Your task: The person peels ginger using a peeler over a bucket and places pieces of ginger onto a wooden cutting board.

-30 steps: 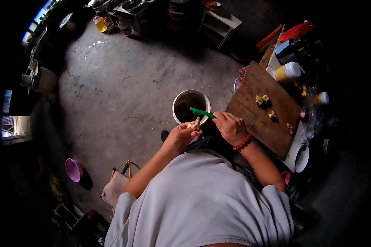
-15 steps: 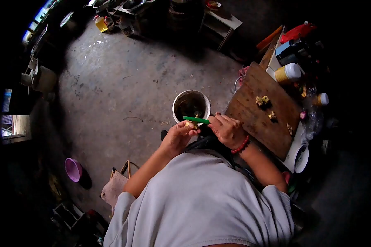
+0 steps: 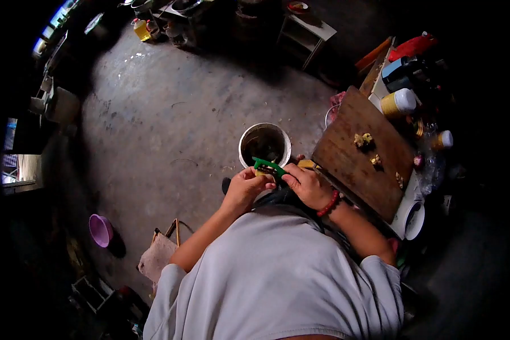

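Note:
My left hand [image 3: 245, 188] pinches a small pale-yellow piece of ginger [image 3: 264, 175] above the near rim of a white bucket [image 3: 242, 145]. A green peeler [image 3: 275, 167] is gripped in my right hand [image 3: 311, 187], its head over the ginger and touching or nearly touching it. Dark scraps lie inside the bucket. To the right, several knobbly pieces of ginger [image 3: 363, 139] rest on a brown wooden board [image 3: 354, 170]. My fingers partly cover the held piece.
Beside the board stand a yellow-and-white jar [image 3: 399, 103] and a white bowl [image 3: 415, 220]. A purple basin [image 3: 101, 231] sits on the floor at left. Farther off are a white stand [image 3: 317, 29] and a bottle of yellow liquid [image 3: 142, 30].
The peeler has turned so its slotted head shows and tilts down toward my right hand. My right hand has shifted slightly and its fingers have changed position. My left hand still holds the ginger.

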Demonstrator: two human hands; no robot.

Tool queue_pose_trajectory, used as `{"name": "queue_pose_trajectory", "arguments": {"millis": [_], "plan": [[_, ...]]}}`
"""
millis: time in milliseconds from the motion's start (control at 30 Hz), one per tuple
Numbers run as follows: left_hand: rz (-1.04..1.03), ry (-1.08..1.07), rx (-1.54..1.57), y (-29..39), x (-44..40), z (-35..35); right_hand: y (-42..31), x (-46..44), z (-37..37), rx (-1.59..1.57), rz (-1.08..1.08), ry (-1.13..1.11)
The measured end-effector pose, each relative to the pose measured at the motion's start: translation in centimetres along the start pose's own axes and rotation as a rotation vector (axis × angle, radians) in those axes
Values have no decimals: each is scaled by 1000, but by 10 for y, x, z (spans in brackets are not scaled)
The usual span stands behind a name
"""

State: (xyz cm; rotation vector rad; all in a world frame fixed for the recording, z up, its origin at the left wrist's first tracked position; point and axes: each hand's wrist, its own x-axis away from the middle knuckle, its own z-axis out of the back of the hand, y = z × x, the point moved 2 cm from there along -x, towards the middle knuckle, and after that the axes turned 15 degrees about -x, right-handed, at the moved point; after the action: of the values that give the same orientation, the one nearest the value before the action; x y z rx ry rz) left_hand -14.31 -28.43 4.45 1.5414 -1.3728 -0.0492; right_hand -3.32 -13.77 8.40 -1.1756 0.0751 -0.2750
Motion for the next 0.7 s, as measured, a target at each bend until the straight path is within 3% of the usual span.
{"name": "queue_pose_trajectory", "arguments": {"millis": [67, 200, 267, 500, 567, 700], "plan": [[21, 8, 23, -7, -5, 2, -4, -1, 6, 386, 294, 135], [17, -27, 113, -4, -8, 3, -13, -5, 14, 597, 329, 136], [15, 2, 105, -2, -7, 2, -21, -5, 15, 637, 463, 235], [-41, 109, 37, 2, -5, 4, -25, -8, 14, 714, 449, 324], [-60, 147, 11, 0, -5, 5, -4, -12, 18, 580, 250, 392], [-130, 243, -174, 7, 0, 0, -27, -11, 5, 416, 229, 304]]}}
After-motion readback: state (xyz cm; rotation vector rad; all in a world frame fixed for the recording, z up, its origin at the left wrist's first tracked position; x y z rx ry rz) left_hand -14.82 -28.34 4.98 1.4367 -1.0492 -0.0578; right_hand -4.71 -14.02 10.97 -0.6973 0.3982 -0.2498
